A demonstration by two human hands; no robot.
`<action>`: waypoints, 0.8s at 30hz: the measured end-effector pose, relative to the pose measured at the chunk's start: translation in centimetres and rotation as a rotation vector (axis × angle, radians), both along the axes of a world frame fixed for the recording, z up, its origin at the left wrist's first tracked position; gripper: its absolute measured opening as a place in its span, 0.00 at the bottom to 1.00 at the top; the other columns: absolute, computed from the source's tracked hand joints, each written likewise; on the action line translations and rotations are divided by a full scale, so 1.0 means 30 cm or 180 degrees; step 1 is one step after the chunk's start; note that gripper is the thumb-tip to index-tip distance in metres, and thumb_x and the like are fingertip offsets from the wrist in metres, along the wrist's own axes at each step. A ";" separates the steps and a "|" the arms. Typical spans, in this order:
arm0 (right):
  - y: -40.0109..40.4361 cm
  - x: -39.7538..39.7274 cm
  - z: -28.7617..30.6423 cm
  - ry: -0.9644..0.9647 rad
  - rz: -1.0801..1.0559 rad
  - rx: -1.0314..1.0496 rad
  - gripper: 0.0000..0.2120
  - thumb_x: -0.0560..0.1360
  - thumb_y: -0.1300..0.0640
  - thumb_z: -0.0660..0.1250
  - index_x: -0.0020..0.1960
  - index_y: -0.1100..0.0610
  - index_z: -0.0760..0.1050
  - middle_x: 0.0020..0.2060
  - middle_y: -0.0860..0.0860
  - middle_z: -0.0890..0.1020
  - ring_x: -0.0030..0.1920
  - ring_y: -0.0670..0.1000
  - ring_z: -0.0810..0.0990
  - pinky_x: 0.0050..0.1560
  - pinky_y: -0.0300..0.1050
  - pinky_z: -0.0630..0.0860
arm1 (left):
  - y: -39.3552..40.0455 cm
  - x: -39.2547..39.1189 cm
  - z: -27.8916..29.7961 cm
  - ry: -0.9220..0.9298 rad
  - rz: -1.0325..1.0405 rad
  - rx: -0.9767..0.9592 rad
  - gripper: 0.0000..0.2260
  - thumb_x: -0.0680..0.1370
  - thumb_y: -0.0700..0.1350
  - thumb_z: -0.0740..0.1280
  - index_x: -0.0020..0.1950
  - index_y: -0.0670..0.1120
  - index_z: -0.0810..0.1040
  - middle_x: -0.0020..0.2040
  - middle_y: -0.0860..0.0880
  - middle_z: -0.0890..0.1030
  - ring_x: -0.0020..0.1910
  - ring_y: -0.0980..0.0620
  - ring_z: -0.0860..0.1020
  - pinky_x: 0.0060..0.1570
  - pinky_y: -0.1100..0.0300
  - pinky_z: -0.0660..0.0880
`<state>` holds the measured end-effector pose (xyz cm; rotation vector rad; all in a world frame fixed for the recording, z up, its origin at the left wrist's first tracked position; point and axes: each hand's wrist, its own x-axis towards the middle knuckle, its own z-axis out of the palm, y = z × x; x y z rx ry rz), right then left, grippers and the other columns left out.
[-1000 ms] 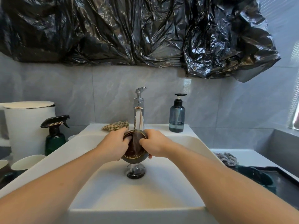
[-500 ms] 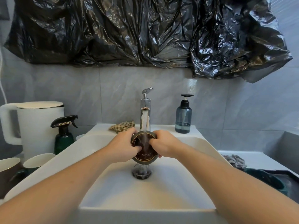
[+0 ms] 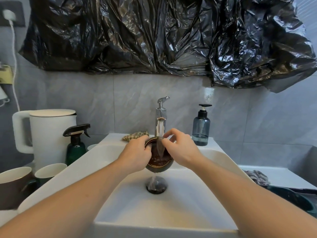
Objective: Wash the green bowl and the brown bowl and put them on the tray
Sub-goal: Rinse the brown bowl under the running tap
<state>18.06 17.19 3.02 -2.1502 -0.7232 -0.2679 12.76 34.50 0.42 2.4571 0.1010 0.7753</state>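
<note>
The brown bowl (image 3: 158,158) is sitting between our hands over the middle of the sink (image 3: 130,212), tilted toward us under the running tap (image 3: 160,121), and water is spilling off its low edge onto the drain (image 3: 156,185). On its left, our left hand (image 3: 136,154) is gripping the rim, fingers curled over the edge. On its right, our right hand (image 3: 179,151) is working at the far rim with the fingertips, though we cannot tell whether it is pinching the rim or only rubbing it. We are judging the bowl to be glazed ceramic: stiff, fairly heavy for its size, breakable against the hard sink and slippery while wet. We are thinking the rim, thumb inside and fingers outside, is the safest hold. Far right, a dark green bowl (image 3: 291,197) is resting low, beside the sink.
</note>
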 end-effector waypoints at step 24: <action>-0.007 0.034 0.041 -0.0235 -0.0489 0.1185 0.12 0.82 0.59 0.61 0.62 0.46 0.72 0.53 0.46 0.82 0.48 0.49 0.82 0.50 0.48 0.78 | -0.014 0.008 -0.005 0.1430 -0.0280 -0.1358 0.10 0.80 0.38 0.57 0.50 0.42 0.78 0.33 0.41 0.73 0.21 0.48 0.69 0.22 0.62 0.65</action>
